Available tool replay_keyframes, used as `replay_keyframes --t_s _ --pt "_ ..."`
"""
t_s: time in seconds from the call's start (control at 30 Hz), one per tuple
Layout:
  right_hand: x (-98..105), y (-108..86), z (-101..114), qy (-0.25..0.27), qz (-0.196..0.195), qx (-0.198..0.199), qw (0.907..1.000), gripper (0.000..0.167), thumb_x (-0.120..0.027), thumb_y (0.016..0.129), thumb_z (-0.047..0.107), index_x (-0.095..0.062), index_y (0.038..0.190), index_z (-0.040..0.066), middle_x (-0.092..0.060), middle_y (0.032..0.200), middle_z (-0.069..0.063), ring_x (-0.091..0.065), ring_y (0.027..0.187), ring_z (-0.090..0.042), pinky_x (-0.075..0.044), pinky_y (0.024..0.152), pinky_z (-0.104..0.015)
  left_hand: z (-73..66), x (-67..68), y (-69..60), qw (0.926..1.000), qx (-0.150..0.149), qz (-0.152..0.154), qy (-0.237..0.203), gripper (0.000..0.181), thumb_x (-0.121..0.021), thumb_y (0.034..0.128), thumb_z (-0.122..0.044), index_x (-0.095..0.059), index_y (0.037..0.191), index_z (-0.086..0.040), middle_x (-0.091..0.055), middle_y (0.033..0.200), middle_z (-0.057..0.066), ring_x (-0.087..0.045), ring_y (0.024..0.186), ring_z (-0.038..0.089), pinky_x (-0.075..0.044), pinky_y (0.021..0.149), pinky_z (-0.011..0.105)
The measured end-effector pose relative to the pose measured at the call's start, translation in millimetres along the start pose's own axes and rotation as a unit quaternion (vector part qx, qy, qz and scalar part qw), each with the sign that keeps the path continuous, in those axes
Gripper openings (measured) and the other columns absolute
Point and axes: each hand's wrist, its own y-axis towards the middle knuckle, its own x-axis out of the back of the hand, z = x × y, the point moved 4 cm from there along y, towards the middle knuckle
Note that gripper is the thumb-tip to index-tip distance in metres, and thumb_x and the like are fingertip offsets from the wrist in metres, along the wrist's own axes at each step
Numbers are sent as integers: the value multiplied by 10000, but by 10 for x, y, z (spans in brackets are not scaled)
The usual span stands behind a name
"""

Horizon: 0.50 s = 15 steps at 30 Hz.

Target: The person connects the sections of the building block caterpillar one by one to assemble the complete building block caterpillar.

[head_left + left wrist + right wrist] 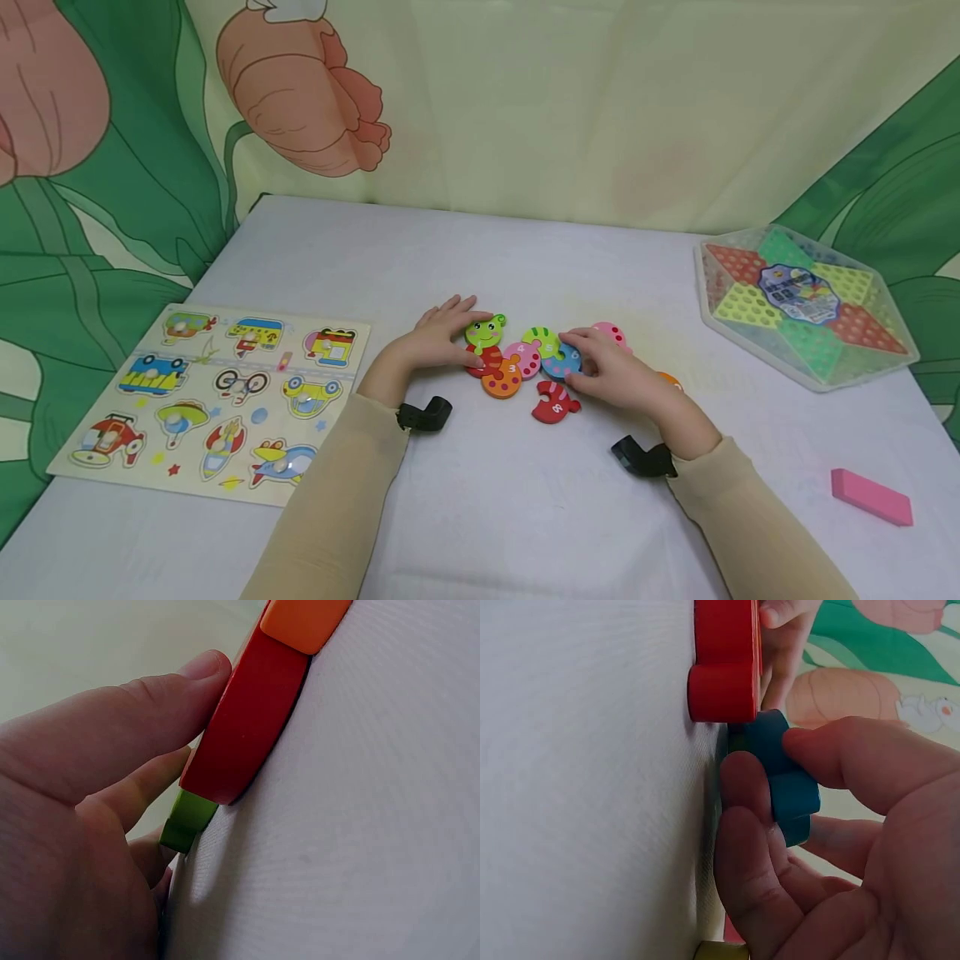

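Observation:
A row of wooden puzzle pieces lies on the table: a green smiling head piece (483, 332), a red piece (487, 362), an orange piece marked 3 (501, 384), a pink piece (527, 358) and a green striped piece (540, 337). My left hand (435, 337) touches the head piece and the red one, its thumb (202, 675) against the red piece (251, 712). With thumb and fingers my right hand (618, 371) pinches a blue piece (791, 787) at the row's right end. Nearer me lies a loose red striped piece (553, 404).
Beyond the right hand is a pink dotted piece (609, 333); an orange one (670, 380) is partly hidden by the wrist. A vehicle peg puzzle board (202, 387) lies left. On the right are a star-patterned game board (806, 304) and a pink block (872, 497).

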Motion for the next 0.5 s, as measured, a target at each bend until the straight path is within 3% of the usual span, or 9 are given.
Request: replay_keyframes --t_s 0.33,0.5 --pt "12 -3 -42 200 -19 -201 9996 547 -640 833 222 -421 1321 111 -478 1068 -74 -481 697 -156 -454 588 -246 18 -13 27 10000 47 -14 49 702 -678 748 -378 -378 1377 -292 -116 1539 7 30 1422 211 19 1138 479" --pt "11 -6 -41 227 4 -221 9995 511 -636 837 221 -438 1293 106 -477 1066 -73 -482 688 -155 -452 584 -246 13 -10 19 10000 53 1 -2 688 -672 752 -364 -383 1373 -292 -119 1539 3 27 1422 209 20 1138 474"
